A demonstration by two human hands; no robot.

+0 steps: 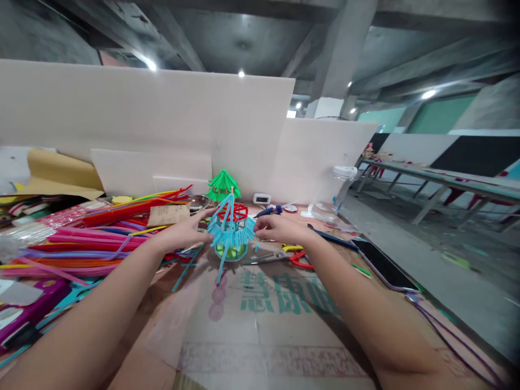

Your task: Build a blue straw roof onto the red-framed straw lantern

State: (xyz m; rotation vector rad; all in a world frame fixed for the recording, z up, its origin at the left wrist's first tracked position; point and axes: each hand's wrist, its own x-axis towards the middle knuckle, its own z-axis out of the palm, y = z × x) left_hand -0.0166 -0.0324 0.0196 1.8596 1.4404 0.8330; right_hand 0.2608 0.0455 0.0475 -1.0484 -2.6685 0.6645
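Observation:
In the middle of the head view stands a small pavilion model [231,234], with a light-blue roof of pipe-cleaner strips, a red lattice ring and a pale green base. Long blue strips rise to a point at its top, and one hangs down in front. My left hand [190,228] holds the left side of the roof, thumb and fingers apart around its edge. At the right edge the fingers of my right hand [274,226] are bent and pinched against the blue strips; their tips are partly hidden. Behind the model is a green tiered roof [224,185].
Colourful pipe cleaners [97,238] lie heaped on the left, near a purple device [34,309]. Scissors [300,259], dark-blue-handled pliers [270,211], a phone [384,265] and a clear jar [333,195] are on the right. White boards [162,114] stand behind; printed cardboard [260,330] covers the front.

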